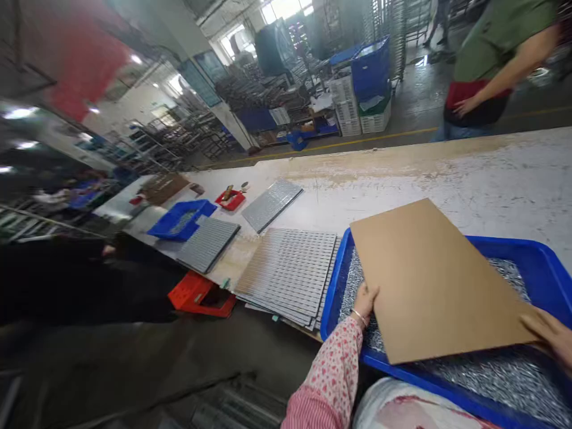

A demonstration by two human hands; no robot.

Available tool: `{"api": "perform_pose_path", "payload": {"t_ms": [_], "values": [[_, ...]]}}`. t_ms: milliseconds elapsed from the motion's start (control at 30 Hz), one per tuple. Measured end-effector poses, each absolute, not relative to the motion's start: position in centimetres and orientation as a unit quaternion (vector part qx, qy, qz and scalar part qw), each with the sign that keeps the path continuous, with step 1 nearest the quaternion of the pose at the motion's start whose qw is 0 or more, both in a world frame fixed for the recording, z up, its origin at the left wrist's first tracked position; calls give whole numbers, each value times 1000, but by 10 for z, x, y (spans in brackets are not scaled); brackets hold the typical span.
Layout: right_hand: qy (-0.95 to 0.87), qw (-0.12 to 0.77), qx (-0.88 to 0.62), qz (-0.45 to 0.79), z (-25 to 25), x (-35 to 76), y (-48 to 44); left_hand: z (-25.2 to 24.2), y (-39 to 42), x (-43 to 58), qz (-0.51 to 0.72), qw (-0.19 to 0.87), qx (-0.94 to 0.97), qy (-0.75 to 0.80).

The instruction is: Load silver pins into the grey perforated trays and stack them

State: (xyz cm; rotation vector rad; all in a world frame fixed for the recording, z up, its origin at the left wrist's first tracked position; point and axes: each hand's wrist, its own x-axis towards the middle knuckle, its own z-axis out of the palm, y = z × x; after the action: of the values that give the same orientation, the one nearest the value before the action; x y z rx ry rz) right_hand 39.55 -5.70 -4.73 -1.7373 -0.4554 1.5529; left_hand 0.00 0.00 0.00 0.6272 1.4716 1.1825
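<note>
A board over a tray

The left hand pinches the board's left edge; the right hand clasps its right edge. The board sits askew above metal bits in the tray, with slatted panels just beside

Before you runs a long, pale worktable, its surface scuffed and worn brownish in patches. Directly upon it, nearest you, rests a large blue tray; to its left lie slotted grey panels in a stack, a flat grey slab, a smaller ribbed stack, a red tray, a blue bin and a brown box.
</note>
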Motion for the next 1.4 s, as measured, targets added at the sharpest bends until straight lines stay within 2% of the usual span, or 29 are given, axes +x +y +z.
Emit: {"api": "perform_pose_path", "payload": {"t_ms": [167, 300, 400, 533, 633, 700, 800, 900, 1000, 1100, 1200, 1400], "values": [[-255, 450, -636, 573, -50, 364, -72, -2, 0, -6, 519, 498, 316, 619], [-252, 404, -611, 632, -54, 356, -99, -11, -7, -10, 479, 545, 305, 617], [-233, 407, -600, 648, -52, 361, -110, -7, -15, -5, 453, 594, 253, 614], [-248, 411, -592, 647, -46, 371, -104, 30, -26, 9, 479, 600, 261, 585], [-280, 419, -607, 615, -46, 366, -86, 78, -31, 8, 521, 546, 319, 574], [-305, 448, -606, 582, -44, 356, -70, 115, -33, -7, 542, 433, 404, 596], [-338, 473, -583, 568, -33, 333, -47, 171, -40, -53, 526, 115, 517, 665], [-354, 474, -555, 585, -15, 307, -33, 214, -52, -119, 480, -161, 522, 686], [-349, 472, -550, 594, -1, 272, -29, 232, -66, -195, 365, -305, 577, 665], [-335, 472, -548, 604, 6, 220, -30, 222, -72, -277, 238, -377, 692, 567], [-328, 469, -544, 613, 12, 150, -29, 187, -68, -361, 145, -363, 779, 491], [-333, 464, -527, 630, 24, 17, -34, 91, -52, -499, -34, -124, 834, 536]]}}
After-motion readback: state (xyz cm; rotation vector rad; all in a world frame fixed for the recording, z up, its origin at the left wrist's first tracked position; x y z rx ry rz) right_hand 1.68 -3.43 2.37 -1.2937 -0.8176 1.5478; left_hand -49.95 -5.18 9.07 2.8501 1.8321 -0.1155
